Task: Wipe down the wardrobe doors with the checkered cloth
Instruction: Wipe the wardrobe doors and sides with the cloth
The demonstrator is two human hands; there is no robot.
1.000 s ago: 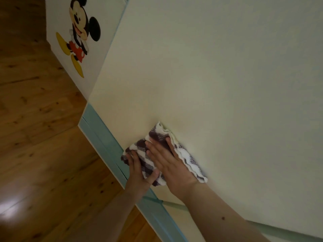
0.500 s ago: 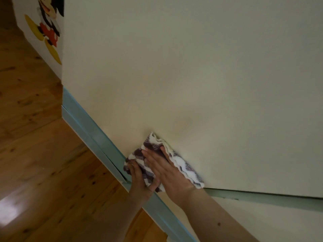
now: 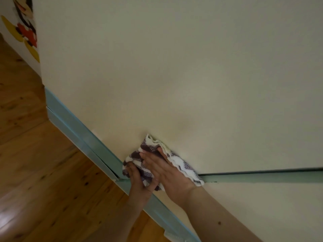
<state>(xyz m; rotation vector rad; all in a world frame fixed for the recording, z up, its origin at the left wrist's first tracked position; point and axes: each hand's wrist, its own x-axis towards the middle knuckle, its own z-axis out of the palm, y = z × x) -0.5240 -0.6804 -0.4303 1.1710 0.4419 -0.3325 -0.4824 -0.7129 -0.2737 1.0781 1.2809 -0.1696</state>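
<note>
Folds of the checkered cloth [image 3: 181,165] lie bunched against the cream wardrobe door [image 3: 174,75], down at its lower left corner, and we have both hands on top of them. The cloth is white with dark purple-brown checks. One crumpled tip pokes up past our fingertips, and a wavy white edge trails to the right, ending over the left end of the green strip [image 3: 262,177] under the door. Its left corner reaches the teal trim [image 3: 70,119] that runs slantwise along the door's edge.

Our only marking in view is a cartoon sticker [image 3: 26,32] at the top left, on a neighbouring panel [image 3: 7,7]. It shows black, red and yellow shapes and is half hidden behind the door, with no lettering we can read.

Our right hand [image 3: 166,170] lies flat across the middle of the cloth, palm down, with the fingers straight and close together, pointing up and to the left as they press the cloth to the door. Our left hand [image 3: 139,182] covers the lower left part of the cloth, just beside the right hand and touching it at the thumb. Its fingers are nearly straight and rest on the fabric, and its thumb is spread out over a dark check. The fingertips sit in shadow at the cloth's edge.

Below the green strip a lower panel [image 3: 262,206] shows in cream. The wooden floor [image 3: 43,180] fills the left.
</note>
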